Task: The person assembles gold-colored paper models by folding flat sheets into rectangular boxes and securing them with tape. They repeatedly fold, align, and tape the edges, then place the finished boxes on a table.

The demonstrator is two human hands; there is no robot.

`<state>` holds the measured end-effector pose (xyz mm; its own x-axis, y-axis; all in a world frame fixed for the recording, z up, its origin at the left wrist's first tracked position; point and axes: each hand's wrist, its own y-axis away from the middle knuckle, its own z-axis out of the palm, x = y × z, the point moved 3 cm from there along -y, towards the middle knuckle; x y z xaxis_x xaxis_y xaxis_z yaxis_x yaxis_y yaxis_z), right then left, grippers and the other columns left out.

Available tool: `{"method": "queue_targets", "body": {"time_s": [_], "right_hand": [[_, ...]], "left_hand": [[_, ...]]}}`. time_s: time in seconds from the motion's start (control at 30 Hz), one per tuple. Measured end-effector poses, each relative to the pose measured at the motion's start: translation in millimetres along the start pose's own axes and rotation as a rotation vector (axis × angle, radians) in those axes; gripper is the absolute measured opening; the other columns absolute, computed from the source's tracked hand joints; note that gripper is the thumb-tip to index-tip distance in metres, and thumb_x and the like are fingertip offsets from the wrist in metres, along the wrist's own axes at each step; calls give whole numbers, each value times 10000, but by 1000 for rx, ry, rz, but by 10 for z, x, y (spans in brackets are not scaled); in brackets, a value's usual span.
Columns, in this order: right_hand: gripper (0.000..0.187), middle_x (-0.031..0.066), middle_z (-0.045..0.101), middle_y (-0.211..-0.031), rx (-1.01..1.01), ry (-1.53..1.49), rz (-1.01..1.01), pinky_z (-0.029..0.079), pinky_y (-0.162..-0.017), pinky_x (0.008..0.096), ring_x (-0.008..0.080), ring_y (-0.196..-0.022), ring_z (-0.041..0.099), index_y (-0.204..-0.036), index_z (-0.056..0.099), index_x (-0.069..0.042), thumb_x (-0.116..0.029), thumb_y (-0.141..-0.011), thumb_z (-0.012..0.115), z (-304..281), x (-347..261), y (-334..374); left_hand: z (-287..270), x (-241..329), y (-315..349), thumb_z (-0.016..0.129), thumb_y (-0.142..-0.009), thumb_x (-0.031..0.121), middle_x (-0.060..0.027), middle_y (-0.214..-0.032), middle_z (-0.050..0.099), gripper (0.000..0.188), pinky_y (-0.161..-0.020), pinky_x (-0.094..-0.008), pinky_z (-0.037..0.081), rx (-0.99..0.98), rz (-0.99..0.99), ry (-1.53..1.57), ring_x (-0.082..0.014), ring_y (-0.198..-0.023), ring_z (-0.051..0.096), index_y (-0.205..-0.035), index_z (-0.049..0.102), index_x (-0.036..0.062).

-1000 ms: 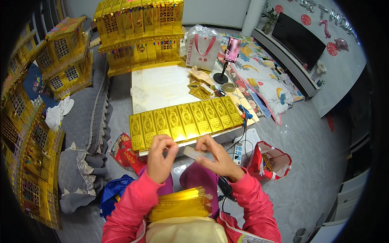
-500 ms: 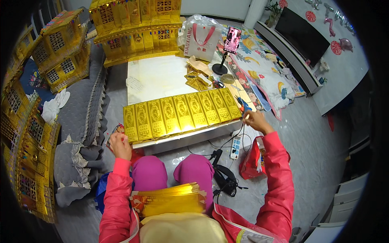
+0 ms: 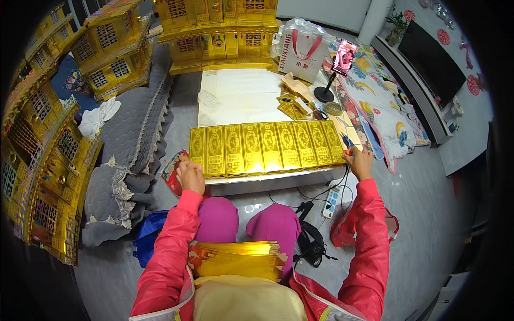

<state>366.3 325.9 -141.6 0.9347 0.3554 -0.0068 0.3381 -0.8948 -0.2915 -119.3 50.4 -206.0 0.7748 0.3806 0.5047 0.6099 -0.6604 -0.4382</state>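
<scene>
A row of shiny gold paper boxes (image 3: pixel 262 150), set side by side with embossed ovals, lies along the near edge of the white table (image 3: pixel 235 101). My left hand (image 3: pixel 191 175) is at the row's near left corner, its fingers bent against that end. At the opposite end is my right hand (image 3: pixel 360 161), with thumb and fingers curled at the row's right edge. A dark, bluish tool (image 3: pixel 348 142) lies just beyond these fingers, partly hidden. Across my lap rests a stack of folded gold paper sheets (image 3: pixel 235 259).
Tall gold paper houses (image 3: pixel 217 45) stand behind the table and along the left on a grey sofa (image 3: pixel 128 144). A paper bag (image 3: pixel 302 53), a phone on a stand (image 3: pixel 342 58) and gold scraps occupy the table's back right. Cables and a power strip (image 3: pixel 331 203) lie below.
The view has shifted, so the whole scene sits further right. My right hand has come in from beside the blue tool to the row's right end. My left hand stays at the left corner.
</scene>
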Motion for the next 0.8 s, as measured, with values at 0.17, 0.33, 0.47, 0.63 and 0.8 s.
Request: {"method": "queue_targets", "body": {"time_s": [0.17, 0.33, 0.47, 0.63, 0.8], "right_hand": [[221, 91, 682, -829, 69, -75, -89, 386, -821, 458, 324, -885, 581, -936, 649, -110, -299, -828, 685, -6, 0, 37], [267, 130, 676, -979, -68, -159, -57, 379, -873, 474, 342, -959, 547, -1072, 630, -99, -287, -896, 559, 24, 23, 52], [257, 152, 668, -889, -31, -252, -71, 403, -850, 470, 364, -931, 557, -1025, 620, -85, -238, -846, 516, -55, -21, 89], [249, 122, 672, -837, 28, -85, -43, 394, -837, 433, 326, -885, 573, -1046, 616, -113, -221, -822, 610, -261, -170, 167], [188, 80, 620, -814, 345, -180, -5, 359, -801, 387, 263, -833, 527, -901, 651, -105, -255, -821, 729, -1048, -571, 334]], "left_hand": [[51, -102, -25, 645, -856, 148, -113, -1111, 535, 74, -923, -481, 362, -4, -35, 23, -344, -1094, 473, -895, 625, 88], [56, -263, -82, 628, -850, 128, -140, -1123, 547, 97, -956, -474, 356, -10, 0, -10, -364, -1106, 470, -923, 605, 67], [-2, -293, -97, 633, -849, 106, -145, -1135, 540, 90, -969, -473, 337, 33, 13, -4, -366, -1110, 463, -912, 586, 60], [-84, -236, -106, 613, -873, 123, -135, -1143, 534, 64, -945, -476, 357, 91, 82, -32, -359, -1098, 470, -918, 582, 88], [-393, -438, -331, 580, -892, 140, -137, -1113, 559, 70, -909, -468, 370, 292, 68, 29, -345, -1063, 506, -919, 586, 76]]}}
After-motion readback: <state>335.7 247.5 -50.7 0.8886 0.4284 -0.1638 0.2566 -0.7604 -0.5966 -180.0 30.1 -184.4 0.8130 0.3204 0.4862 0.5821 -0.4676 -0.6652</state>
